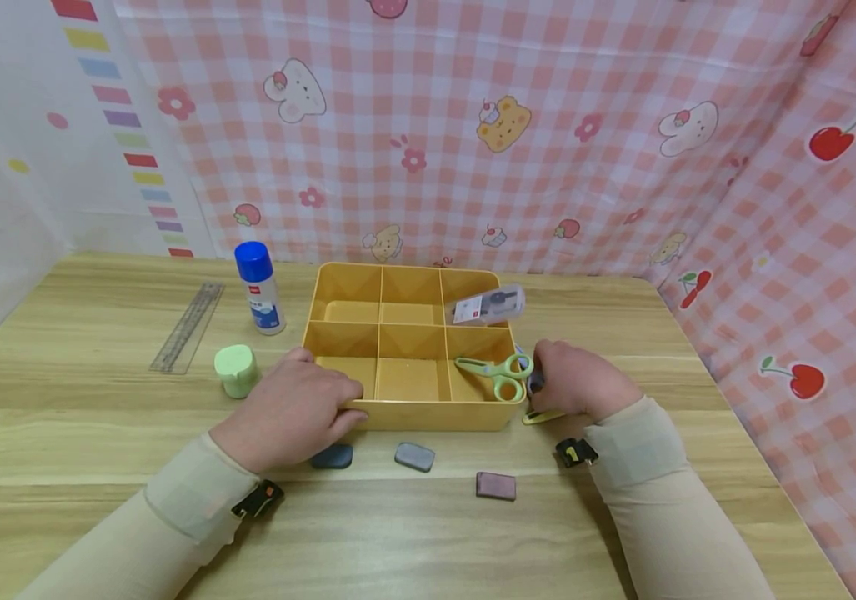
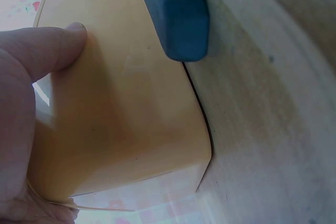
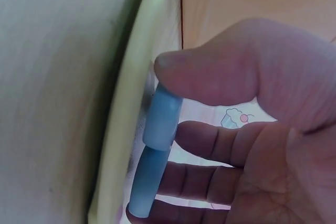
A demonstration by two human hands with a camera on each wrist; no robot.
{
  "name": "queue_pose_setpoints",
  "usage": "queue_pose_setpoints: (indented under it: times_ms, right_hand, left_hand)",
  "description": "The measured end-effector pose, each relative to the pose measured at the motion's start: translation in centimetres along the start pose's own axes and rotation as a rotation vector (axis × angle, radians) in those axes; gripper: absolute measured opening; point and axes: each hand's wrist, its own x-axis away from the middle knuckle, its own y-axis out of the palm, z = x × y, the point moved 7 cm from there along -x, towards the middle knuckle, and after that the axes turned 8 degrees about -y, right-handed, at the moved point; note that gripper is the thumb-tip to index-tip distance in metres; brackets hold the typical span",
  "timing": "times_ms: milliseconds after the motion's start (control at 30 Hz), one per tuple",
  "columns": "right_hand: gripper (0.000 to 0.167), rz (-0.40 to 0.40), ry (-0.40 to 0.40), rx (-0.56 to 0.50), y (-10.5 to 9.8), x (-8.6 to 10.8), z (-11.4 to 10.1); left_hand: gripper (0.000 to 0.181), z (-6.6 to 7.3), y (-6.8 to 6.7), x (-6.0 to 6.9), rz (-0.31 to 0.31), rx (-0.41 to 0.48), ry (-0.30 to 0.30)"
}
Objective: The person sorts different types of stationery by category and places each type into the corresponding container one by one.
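My left hand grips the front left corner of a yellow divided box, its thumb on the outer wall. At the box's right side, my right hand pinches a small blue thing of two rounded segments between thumb and fingers; its kind is unclear. A long yellow tool lies on the table beside that hand. Green scissors rest in the front right compartment, handles leaning over the rim. A clear plastic case leans in the back right compartment.
In front of the box lie a dark blue block, a grey-blue block and a purple block. To its left stand a blue-capped glue bottle and a green lidded container. A clear ruler lies farther left.
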Motion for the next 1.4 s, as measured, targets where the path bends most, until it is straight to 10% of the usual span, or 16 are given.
queue_pose_setpoints:
  times_ms: [1400]
  right_hand:
    - [0.028, -0.011, 0.002, 0.058, -0.03, -0.02, 0.13]
  left_hand:
    - [0.033, -0.05, 0.07, -0.03, -0.023, 0.017, -0.018]
